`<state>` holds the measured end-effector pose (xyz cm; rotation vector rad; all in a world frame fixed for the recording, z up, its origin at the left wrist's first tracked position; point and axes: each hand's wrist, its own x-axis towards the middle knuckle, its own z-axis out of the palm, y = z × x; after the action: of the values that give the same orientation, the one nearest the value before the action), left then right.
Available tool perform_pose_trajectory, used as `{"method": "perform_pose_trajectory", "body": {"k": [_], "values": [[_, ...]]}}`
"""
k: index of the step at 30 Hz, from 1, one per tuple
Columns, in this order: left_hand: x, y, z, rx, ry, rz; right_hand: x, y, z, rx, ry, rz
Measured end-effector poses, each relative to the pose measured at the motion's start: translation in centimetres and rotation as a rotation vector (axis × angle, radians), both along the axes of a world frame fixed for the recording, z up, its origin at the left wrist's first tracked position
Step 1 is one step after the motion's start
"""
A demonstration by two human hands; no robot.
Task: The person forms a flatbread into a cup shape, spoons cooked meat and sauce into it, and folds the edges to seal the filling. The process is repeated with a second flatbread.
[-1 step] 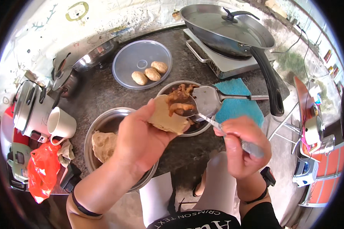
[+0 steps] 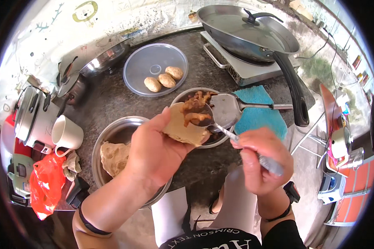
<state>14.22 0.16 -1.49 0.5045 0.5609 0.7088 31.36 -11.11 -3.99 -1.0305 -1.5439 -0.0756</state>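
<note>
My left hand [image 2: 156,151] is closed around the edge of a flattened piece of tan dough [image 2: 179,129], held tilted above the counter. In my right hand [image 2: 264,159] is a metal spoon [image 2: 225,132] with a grey handle. Its bowl lies over the dough's far right part, with brown-orange cooked filling [image 2: 192,120] in and around it. Just behind and beneath stands a metal bowl [image 2: 179,96] of dark filling, partly hidden by the dough. A metal spatula [image 2: 226,108] rests across that bowl's right side.
A steel basin [image 2: 98,151] with a dough lump [image 2: 113,159] sits by my left forearm. Behind are a clear lid [image 2: 139,62] with three shaped dough pieces [image 2: 166,80], and a lidded wok [image 2: 245,35] on a cooker. A blue cloth [image 2: 264,120], mug [image 2: 67,133] and red bag [image 2: 47,180] lie around.
My right hand and the spoon handle have shifted very slightly left. The dough in my left hand stays practically where it was.
</note>
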Motion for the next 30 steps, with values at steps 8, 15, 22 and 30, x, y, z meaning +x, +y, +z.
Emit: {"method": "perform_pose_trajectory", "body": {"k": [8,15,22,30], "values": [[0.1,0.0,0.0,-0.034,-0.057,-0.039,-0.9,-0.6,0.8,-0.013,-0.239,0.014],[-0.5,0.1,0.1,-0.1,-0.078,-0.055,-1.0,-0.3,1.3,0.019,-0.307,0.073],[-0.9,0.2,-0.1,-0.129,-0.125,-0.066,-1.3,-0.3,1.7,-0.003,-0.274,0.086],[-1.9,0.9,-1.2,-0.158,-0.247,-0.134,-1.2,-1.1,1.9,-0.029,-0.099,0.065]]}}
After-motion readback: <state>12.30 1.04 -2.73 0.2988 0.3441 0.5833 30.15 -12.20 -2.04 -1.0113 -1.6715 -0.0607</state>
